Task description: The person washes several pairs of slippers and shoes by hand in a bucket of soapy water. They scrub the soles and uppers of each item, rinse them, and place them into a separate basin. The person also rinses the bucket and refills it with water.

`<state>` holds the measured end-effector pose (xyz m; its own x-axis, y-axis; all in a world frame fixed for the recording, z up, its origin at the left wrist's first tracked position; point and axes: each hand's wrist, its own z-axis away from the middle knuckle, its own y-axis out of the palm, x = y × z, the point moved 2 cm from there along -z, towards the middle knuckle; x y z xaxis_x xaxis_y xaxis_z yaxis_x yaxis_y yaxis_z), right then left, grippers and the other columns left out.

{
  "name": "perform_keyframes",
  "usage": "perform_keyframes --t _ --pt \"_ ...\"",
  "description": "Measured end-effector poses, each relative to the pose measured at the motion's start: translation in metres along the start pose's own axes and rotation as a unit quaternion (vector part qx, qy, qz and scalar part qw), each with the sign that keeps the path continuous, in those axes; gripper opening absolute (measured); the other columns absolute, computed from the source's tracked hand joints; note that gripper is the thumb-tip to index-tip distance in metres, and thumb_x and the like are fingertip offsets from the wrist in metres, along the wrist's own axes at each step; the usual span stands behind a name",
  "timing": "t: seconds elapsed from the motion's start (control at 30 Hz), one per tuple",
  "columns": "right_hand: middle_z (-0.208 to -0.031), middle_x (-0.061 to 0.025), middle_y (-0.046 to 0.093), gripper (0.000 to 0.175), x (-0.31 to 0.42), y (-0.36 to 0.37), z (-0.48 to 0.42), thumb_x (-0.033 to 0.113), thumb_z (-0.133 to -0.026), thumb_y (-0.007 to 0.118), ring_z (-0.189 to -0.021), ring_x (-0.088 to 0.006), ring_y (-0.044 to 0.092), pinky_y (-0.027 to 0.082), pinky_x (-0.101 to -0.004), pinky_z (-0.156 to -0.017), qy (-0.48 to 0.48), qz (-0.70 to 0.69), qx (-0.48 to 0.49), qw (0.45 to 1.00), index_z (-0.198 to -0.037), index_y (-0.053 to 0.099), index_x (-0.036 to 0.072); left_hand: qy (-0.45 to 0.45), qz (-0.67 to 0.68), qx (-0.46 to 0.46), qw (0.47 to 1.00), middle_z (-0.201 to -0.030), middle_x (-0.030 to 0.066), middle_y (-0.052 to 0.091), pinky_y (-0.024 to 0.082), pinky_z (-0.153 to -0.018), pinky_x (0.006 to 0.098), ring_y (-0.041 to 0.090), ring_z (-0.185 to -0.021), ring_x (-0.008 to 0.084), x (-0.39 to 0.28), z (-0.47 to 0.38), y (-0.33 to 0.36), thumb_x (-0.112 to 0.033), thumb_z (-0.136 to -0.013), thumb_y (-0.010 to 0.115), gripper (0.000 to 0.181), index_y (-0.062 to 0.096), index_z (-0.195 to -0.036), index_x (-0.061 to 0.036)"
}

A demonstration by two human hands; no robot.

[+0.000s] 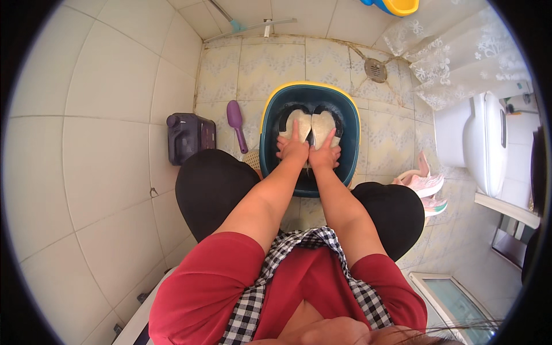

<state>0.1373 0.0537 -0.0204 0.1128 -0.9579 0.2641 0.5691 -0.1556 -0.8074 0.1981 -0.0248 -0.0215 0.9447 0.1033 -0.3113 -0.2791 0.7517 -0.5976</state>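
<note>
A pair of beige-and-black shoes or slippers lies side by side in a dark teal basin [266, 151] with a yellow rim. On the left shoe [300, 118] rests my left hand [294, 146], its index finger stretched over the beige top and the other fingers around the outer side. My right hand [326, 153] grasps the right shoe [322, 122] in much the same way, one finger pointing forward. Both thumbs are near the gap between the shoes. The rear parts of the shoes are mostly hidden under my hands, and the surface around them looks dark and wet.
Left of the basin are a purple scoop [235, 123] and a dark jug [192, 140] by the tiled wall. A floor drain [375, 70] is at the far right. Pink-and-white shoes [420, 183] lie beyond my right knee, near a white toilet [478, 138]. A squeegee [254, 28] leans behind.
</note>
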Motion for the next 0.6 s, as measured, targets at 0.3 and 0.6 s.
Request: perform_keyframes --t 0.3,0.6 --pt "-0.146 -0.0209 0.034 0.09 -0.008 0.053 -0.048 0.047 -0.087 0.059 -0.134 -0.0328 0.034 0.027 -0.0469 -0.11 0.03 -0.084 0.122 0.988 -0.154 0.003 0.027 0.036 -0.017 0.012 0.999 -0.15 0.0213 0.029 0.03 -0.111 0.046 0.037 -0.134 0.038 0.024 -0.063 0.048 -0.043 -0.088 0.056 0.08 0.013 -0.154 -0.0284" --pt "-0.149 -0.0183 0.037 0.071 -0.033 0.093 -0.084 0.05 -0.081 0.059 -0.139 -0.0332 0.031 0.026 -0.0412 -0.113 -0.026 0.059 0.222 0.973 -0.141 0.045 0.014 0.032 -0.016 0.022 0.999 -0.151 0.0204 0.025 0.027 -0.109 0.0512 0.028 -0.138 0.0367 0.045 -0.099 0.077 -0.046 -0.087 0.058 0.079 0.019 -0.153 -0.0266"
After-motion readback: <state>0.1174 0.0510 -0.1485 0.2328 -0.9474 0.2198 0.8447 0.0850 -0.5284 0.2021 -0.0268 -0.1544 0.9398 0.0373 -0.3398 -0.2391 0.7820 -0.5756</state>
